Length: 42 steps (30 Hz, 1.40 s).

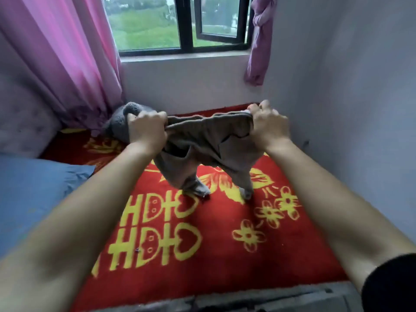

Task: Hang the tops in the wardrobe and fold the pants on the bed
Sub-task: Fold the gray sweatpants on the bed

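A pair of brown-grey pants (209,145) hangs in the air over the bed, held by its waistband. My left hand (146,129) is closed on the waistband's left end and my right hand (269,124) on its right end, stretching it flat between them. Both legs dangle down, and their cuffs touch the red blanket (213,244) with yellow characters and flowers that covers the bed. No wardrobe and no tops are in view.
A grey fluffy item (119,122) lies in the far left corner of the bed by the pink curtain (67,52). A blue pillow (33,194) sits at the left. A white wall (349,97) borders the bed on the right, with a window (180,23) behind.
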{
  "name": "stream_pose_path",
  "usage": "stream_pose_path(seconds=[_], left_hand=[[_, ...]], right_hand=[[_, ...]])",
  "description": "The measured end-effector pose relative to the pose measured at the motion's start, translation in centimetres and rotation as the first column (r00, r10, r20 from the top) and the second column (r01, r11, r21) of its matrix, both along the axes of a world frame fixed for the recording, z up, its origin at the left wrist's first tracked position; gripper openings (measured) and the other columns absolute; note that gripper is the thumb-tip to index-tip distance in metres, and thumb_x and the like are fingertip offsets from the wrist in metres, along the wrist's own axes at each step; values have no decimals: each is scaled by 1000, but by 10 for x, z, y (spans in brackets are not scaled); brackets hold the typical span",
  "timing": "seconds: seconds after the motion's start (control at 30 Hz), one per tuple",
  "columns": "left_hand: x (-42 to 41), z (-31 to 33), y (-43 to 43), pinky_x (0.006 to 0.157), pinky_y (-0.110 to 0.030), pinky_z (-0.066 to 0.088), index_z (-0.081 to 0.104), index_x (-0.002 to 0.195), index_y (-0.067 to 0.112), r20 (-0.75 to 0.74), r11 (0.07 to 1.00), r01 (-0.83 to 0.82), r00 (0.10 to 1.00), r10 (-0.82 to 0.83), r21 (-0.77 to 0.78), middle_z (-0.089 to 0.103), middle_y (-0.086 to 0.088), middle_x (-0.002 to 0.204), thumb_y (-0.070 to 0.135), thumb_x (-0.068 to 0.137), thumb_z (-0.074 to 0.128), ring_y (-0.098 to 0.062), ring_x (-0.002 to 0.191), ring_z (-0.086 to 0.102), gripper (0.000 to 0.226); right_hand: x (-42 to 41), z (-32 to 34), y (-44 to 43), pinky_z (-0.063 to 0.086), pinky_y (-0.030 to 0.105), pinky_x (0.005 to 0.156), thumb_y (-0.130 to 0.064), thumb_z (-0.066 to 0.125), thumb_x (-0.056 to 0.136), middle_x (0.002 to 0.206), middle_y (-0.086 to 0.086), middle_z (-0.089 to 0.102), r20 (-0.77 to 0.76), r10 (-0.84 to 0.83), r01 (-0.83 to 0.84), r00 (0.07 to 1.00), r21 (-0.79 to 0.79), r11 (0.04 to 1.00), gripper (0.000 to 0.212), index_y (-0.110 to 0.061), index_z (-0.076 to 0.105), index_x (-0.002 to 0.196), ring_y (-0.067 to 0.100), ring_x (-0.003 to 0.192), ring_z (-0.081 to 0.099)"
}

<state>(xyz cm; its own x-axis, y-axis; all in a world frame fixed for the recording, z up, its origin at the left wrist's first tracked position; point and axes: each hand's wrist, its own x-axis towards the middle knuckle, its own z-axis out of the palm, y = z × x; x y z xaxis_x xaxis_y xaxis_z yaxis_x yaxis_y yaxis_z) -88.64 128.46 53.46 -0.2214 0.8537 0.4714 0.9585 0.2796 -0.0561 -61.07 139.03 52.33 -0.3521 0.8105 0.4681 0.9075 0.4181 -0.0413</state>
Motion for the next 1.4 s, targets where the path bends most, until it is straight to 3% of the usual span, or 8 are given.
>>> stream_pose_path(seconds=[0.2,0.4,0.57,0.8,0.93,1.13,1.27,1.4], left_hand=[[-1,-181,-119,70,-36,48,59,103,24,139,842,121,989,-55,-525,69,-4,98,21,89,56,-28,94,65,15],[17,-281,-200,66,-41,45,41,122,14,339,715,190,938,69,-672,63,-10,103,-7,80,47,-34,96,62,48],[34,-319,-233,78,-38,47,60,110,14,284,555,191,955,87,-810,51,-8,111,2,87,46,-31,108,52,30],[42,-346,-239,77,-39,46,42,120,17,235,369,190,969,81,-910,61,-4,116,7,86,47,-28,111,56,36],[42,-349,-219,71,-37,45,37,129,19,238,276,213,969,62,-937,66,-4,112,9,86,47,-29,103,65,45],[33,-334,-134,76,-34,46,55,111,24,236,216,217,970,66,-952,65,0,116,11,89,45,-26,109,63,28],[-3,-275,-6,79,-36,51,61,104,23,257,344,207,960,107,-916,66,-6,110,13,85,50,-29,100,63,23],[-54,-144,124,78,-37,53,66,115,32,327,688,174,940,98,-705,68,-6,106,9,81,54,-30,96,64,43]], right_hand=[[7,-161,-126,54,38,76,-15,40,96,123,5,53,319,22,106,947,-378,920,38,-24,51,132,27,109,63],[32,-245,-216,51,36,76,-10,38,98,123,5,49,466,160,181,870,-605,775,29,-22,49,123,28,117,55],[50,-279,-254,44,36,70,-12,39,99,117,8,55,442,159,228,883,-700,677,24,-17,49,121,30,102,61],[59,-305,-255,46,38,84,-48,54,92,122,9,54,527,303,325,794,-789,521,43,-18,47,123,30,112,57],[53,-318,-232,49,34,87,-25,56,93,121,5,65,568,400,336,719,-788,515,27,-20,61,119,27,115,60],[49,-307,-131,51,36,87,-11,48,94,120,4,68,556,513,318,654,-818,480,32,-21,65,119,27,111,66],[17,-254,2,52,40,88,-10,45,95,124,6,66,536,437,252,722,-792,556,34,-21,62,122,29,113,64],[-18,-125,134,51,39,82,-13,48,93,122,6,62,411,244,79,878,-629,773,33,-24,60,122,33,111,62]])
